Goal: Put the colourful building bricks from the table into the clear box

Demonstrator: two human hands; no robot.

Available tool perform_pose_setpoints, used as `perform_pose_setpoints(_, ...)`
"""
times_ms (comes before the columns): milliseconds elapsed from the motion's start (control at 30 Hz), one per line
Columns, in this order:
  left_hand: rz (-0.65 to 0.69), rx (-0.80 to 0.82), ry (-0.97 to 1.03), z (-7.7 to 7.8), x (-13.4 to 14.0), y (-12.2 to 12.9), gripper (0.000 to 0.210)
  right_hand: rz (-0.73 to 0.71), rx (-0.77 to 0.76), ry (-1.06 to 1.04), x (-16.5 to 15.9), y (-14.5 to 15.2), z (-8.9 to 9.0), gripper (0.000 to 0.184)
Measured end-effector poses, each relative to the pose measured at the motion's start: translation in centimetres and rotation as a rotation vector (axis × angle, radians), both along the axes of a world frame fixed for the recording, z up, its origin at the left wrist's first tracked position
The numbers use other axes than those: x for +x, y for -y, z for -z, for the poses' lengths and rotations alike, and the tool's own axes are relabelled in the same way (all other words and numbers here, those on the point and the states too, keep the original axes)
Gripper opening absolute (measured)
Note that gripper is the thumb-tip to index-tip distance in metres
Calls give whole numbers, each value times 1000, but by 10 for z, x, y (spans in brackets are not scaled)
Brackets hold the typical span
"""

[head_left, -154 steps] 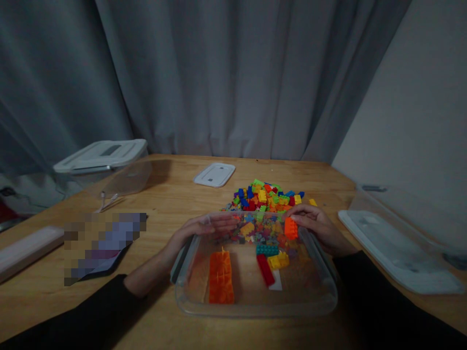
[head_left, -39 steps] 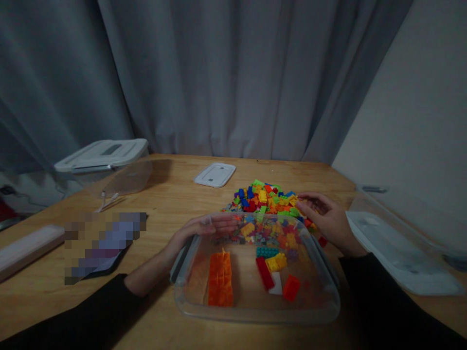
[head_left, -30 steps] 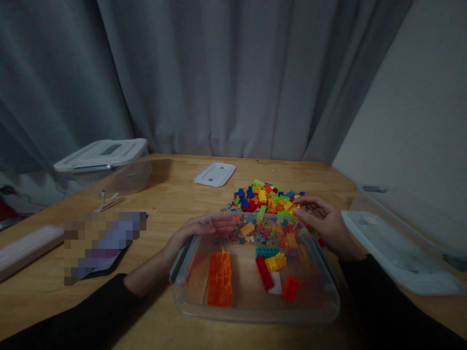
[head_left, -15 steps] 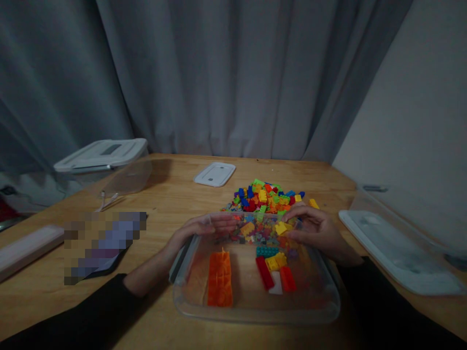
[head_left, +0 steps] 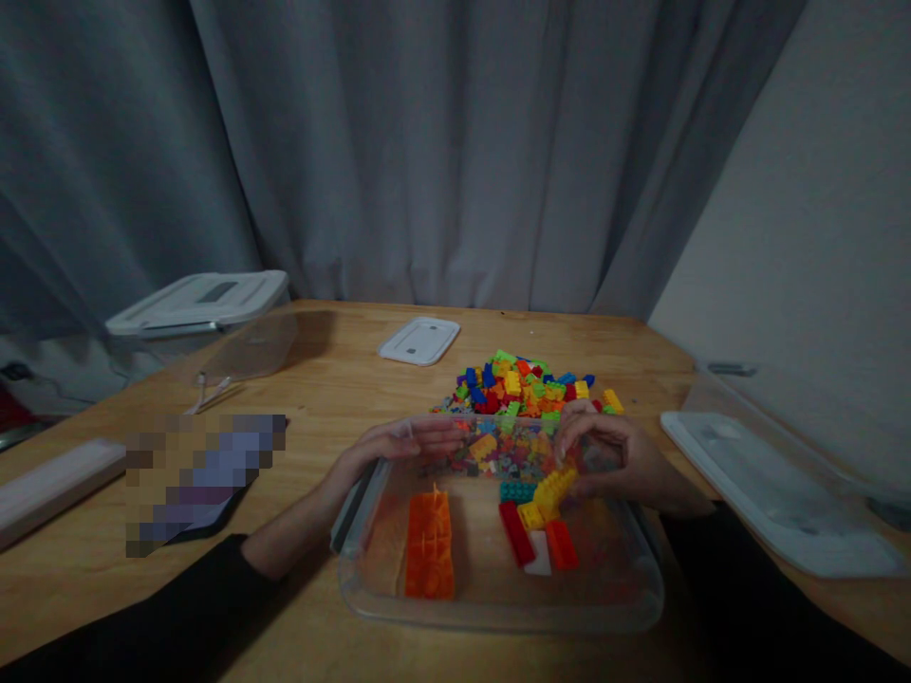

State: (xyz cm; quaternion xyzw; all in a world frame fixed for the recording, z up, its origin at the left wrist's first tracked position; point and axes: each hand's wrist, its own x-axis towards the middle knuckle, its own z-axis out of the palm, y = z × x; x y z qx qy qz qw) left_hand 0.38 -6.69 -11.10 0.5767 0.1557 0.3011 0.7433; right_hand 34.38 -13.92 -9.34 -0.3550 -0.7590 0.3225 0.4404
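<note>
1. Right hand [head_left: 632, 460]: over the bin's right half, thumb and fingers closed on the upper end of a yellow brick [head_left: 553, 493].
2. Yellow brick: tilted, in the bin [head_left: 491, 612], lower end overlapping a second yellow brick [head_left: 530, 515] in view; can't tell if they touch.
3. Left hand [head_left: 395, 448]: flat, fingers stretched out, laid against the bin's far left corner.
4. Bin: clear, on the wooden table [head_left: 342, 365], right in front of the person. Right side contents: teal brick [head_left: 516, 491] behind, red brick [head_left: 515, 534] slanting beside the second yellow brick, orange-red brick [head_left: 562, 544] nearer. White patch [head_left: 539, 553] between red and orange-red.
5. Left side of bin: big orange block [head_left: 429, 550], well apart from the others.
6. Pile [head_left: 512, 384]: mixed-colour bricks just past the bin, lower part seen through its clear wall.
7. Flat white lid [head_left: 419, 341] behind the pile, to its left.
8. Left of table: lidded box [head_left: 206, 304], cable [head_left: 210, 394], pixelated item [head_left: 206, 484], white bar [head_left: 64, 484].
9. Right: another clear box [head_left: 783, 446]. Grey curtain [head_left: 455, 142] at back.
</note>
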Motion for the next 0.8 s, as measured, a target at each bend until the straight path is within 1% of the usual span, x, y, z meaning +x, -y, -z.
perform_pose_setpoints(100,-18,-5,-6,-3,1,2,51,14,-4,-113,0,-2,3,18)
perform_pose_setpoints(233,-23,16,-14,-9,3,5,50,154,-69,-224,0,-6,9,12)
perform_pose_setpoints(367,-3,9,-2,-9,4,5,51,209,-89,-224,-1,-8,13,21)
perform_pose_setpoints(467,-6,16,16,-7,2,5,48,236,-184,-214,-4,-8,13,30)
perform_pose_setpoints(533,-21,4,17,-6,0,4,47,215,-238,-212,-7,-8,13,33)
perform_pose_setpoints(700,-21,-50,11,-2,-2,3,49,79,-372,-265,-8,-11,14,36)
perform_pose_setpoints(800,-20,-37,6,-2,-2,2,49,37,-438,-281,-7,-11,15,35)
